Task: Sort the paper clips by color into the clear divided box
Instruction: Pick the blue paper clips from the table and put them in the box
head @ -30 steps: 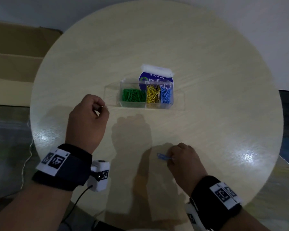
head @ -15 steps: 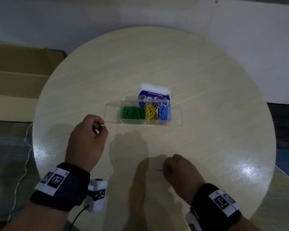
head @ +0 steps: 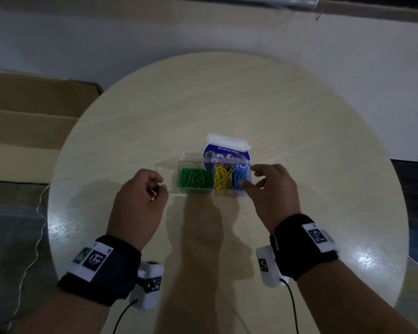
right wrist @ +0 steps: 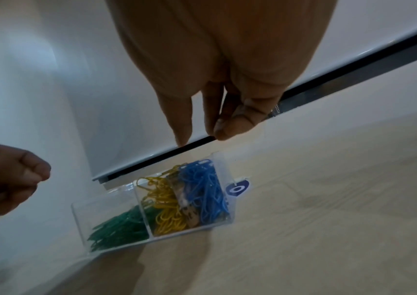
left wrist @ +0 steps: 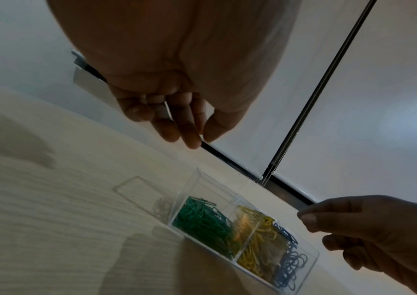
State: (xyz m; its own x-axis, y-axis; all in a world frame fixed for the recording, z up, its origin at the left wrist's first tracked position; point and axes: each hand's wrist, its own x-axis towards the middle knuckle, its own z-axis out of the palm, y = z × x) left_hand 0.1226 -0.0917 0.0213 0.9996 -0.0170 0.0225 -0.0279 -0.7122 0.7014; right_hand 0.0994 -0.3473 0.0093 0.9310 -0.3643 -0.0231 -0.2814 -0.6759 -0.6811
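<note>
The clear divided box (head: 245, 193) stands mid-table with green clips (head: 196, 181), yellow clips (head: 223, 180) and blue clips (head: 239, 177) in separate compartments. Its clear lid (left wrist: 139, 189) lies flat to the left. My right hand (head: 251, 177) hovers over the blue end, fingers spread and relaxed, with nothing between them; the right wrist view shows the same hand (right wrist: 202, 139) above the blue clips (right wrist: 207, 191). My left hand (head: 159, 186) hangs just left of the box, fingers curled and thumb against forefinger (left wrist: 197, 139). I see nothing held there.
A blue and white wipes pack (head: 227, 147) leans behind the box. The round pale wooden table (head: 311, 141) stands against a white wall. An open cardboard box (head: 22, 121) sits off the table's left side, and a thin cable (head: 38, 213) hangs there.
My right hand carried the blue clip from the near table edge up to the box's blue compartment and opened; the clip is no longer in its fingers. My left hand drifted closer to the box.
</note>
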